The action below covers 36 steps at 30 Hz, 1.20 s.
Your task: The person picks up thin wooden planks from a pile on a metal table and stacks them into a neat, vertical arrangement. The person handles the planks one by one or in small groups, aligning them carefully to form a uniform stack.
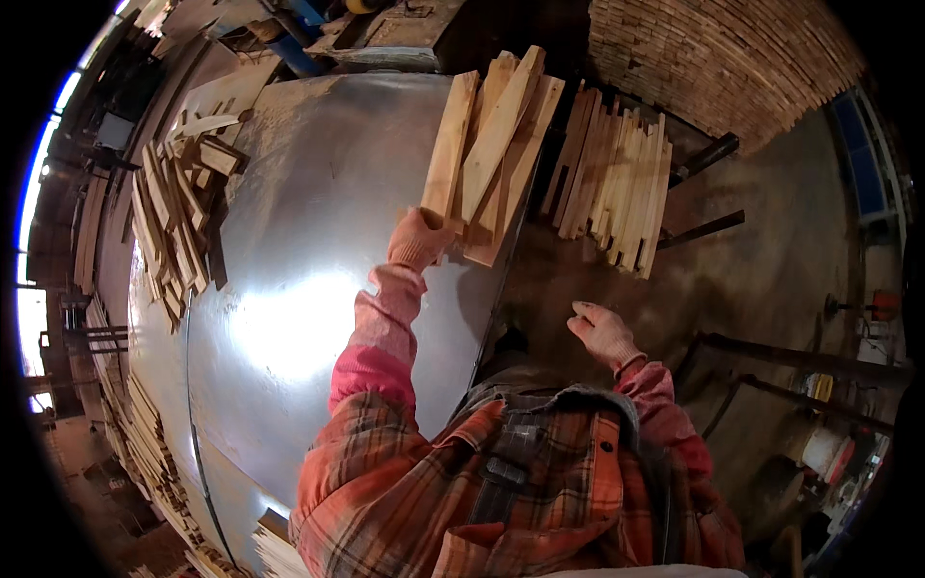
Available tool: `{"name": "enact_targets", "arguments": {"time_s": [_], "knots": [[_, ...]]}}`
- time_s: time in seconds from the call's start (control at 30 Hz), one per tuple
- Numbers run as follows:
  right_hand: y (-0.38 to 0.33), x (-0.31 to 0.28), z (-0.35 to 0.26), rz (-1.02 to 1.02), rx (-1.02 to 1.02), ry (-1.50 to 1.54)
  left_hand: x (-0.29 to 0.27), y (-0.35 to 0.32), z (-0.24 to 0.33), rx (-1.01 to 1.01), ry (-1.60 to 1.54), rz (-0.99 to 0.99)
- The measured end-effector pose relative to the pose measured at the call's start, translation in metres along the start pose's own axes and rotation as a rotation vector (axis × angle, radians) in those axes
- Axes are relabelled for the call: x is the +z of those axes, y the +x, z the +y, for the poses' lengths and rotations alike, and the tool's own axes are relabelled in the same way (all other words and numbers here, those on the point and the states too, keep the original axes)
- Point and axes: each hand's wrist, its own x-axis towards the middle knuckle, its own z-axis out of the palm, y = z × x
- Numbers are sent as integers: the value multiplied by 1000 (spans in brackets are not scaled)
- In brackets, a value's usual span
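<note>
Looking down past a plaid shirt [501,501] filling the lower centre of the frame. Hanging free at centre right, the right hand [603,332], gloved, touching nothing, fingers loosely curled and half open, likely waiting clear of the work. Reaching up just above centre, the left hand [417,239], also gloved, fingers closing around the near ends of a fan of slats [491,154], gripping them at the bottom so the long ends spread upward. Lying on the right edge of a metal table [308,318] at upper centre, those slats, held at one end probably for squaring or lifting as a bunch; how many are actually pinched, impossible to tell. Standing just right of them, beyond the table edge, a second batch [617,188] of slats, packed side by side, seemingly sorted. Lying loose at upper left of the table, a messier heap [178,217] of short pieces. Rising at the upper right corner, a tall stack [713,58] of layered wood, stored well apart from the hands.
</note>
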Motion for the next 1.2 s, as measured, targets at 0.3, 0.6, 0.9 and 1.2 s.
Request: {"name": "enact_targets", "arguments": {"time_s": [0.3, 0.6, 0.9, 1.2], "knots": [[92, -14, -78, -92, -196, 375, 22, -48, 44, 179, -513, 252], [138, -84, -102, 66, -109, 1011, 130, -51, 110, 366, -12, 221], [155, -192, -18, 73, -121, 1251, 186, -25, 212, 494, -42, -23], [184, -223, 56, 228, 96, 1178, 210, 23, 202, 434, -329, 3]]}}
